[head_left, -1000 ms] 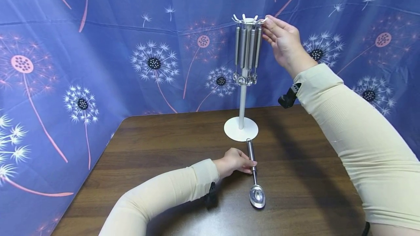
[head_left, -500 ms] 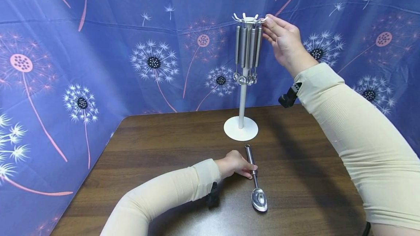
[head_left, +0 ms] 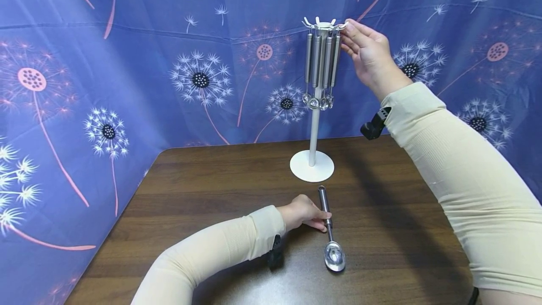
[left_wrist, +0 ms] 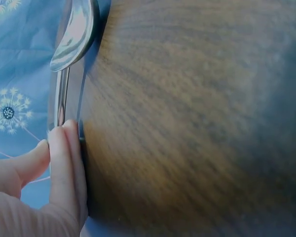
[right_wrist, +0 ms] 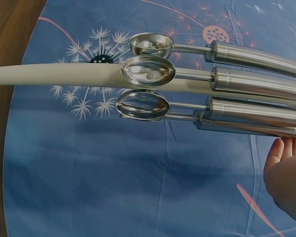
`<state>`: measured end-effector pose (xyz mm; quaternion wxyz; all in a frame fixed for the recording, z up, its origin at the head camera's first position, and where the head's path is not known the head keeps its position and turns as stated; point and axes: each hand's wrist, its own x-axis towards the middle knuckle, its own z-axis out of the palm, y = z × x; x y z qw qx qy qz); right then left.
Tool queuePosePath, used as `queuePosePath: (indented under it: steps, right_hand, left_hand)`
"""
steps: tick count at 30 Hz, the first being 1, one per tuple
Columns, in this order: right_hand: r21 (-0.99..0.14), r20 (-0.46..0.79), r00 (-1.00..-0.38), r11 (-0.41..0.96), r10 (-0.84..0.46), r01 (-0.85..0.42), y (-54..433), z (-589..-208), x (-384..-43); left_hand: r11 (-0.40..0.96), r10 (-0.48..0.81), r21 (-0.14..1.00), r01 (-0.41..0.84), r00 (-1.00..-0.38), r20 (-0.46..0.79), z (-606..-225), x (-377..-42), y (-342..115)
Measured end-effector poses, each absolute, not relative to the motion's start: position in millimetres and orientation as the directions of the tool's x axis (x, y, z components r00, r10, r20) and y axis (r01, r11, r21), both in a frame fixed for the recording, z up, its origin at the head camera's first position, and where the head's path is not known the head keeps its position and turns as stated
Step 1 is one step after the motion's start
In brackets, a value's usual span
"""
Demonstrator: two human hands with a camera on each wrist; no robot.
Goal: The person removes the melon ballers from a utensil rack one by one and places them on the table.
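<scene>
My left hand [head_left: 306, 213] pinches the handle of a shiny steel scoop [head_left: 334, 255], which has a deep oval bowl and lies low over the table, bowl toward me. In the left wrist view, thumb and fingers meet around the scoop's neck [left_wrist: 61, 96]. My right hand [head_left: 367, 53] is raised to the top of a white hanging stand [head_left: 314, 131], its thumb and index finger pinching a hook tip. Several melon ballers [head_left: 315, 60] hang from the hooks, small bowls down. In the right wrist view, fingertips sit right at the end of the lowest melon baller [right_wrist: 256, 127].
The stand's round white base [head_left: 298, 166] rests near the back of the brown wooden table [head_left: 220, 178]. A blue curtain [head_left: 169, 102] with a dandelion print hangs behind and to the left.
The scoop and left hand have shifted slightly toward me, so the handle's end no longer overlaps the stand's base. The right hand holds its place at the hook.
</scene>
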<state>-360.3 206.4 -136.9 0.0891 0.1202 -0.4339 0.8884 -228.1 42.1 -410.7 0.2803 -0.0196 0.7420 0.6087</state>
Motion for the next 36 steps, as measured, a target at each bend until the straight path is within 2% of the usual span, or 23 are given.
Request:
queuePosePath:
  steps: [36]
  right_hand:
    - [-0.755, 0.285, -0.957, -0.603, 0.051, -0.257, 206.0, -135.9, -356.0]
  left_hand:
    - [0.259, 0.324, 0.897, -0.359, -0.843, -0.430, -410.5, -226.4, 42.0]
